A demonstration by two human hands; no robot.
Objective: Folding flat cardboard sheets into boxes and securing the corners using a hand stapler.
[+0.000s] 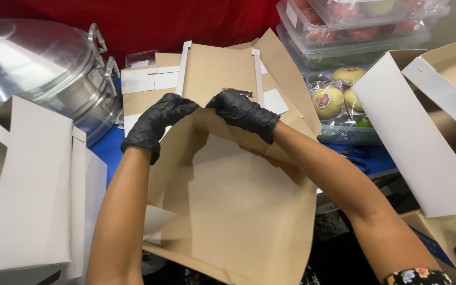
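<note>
A single head-worn camera is looking down and forward from the person's own eye level, sitting close above the work so that both forearms are running up from the bottom edge toward mid-frame. It is facing a red backdrop (pixel 186 21) that is closing off the top of the view. The left hand (pixel 157 124) and right hand (pixel 244 113) are falling near the centre, on a brown cardboard sheet (pixel 238 200) filling the lower middle. No second view is covering the scene, so nothing is being shared between cameras.
</note>
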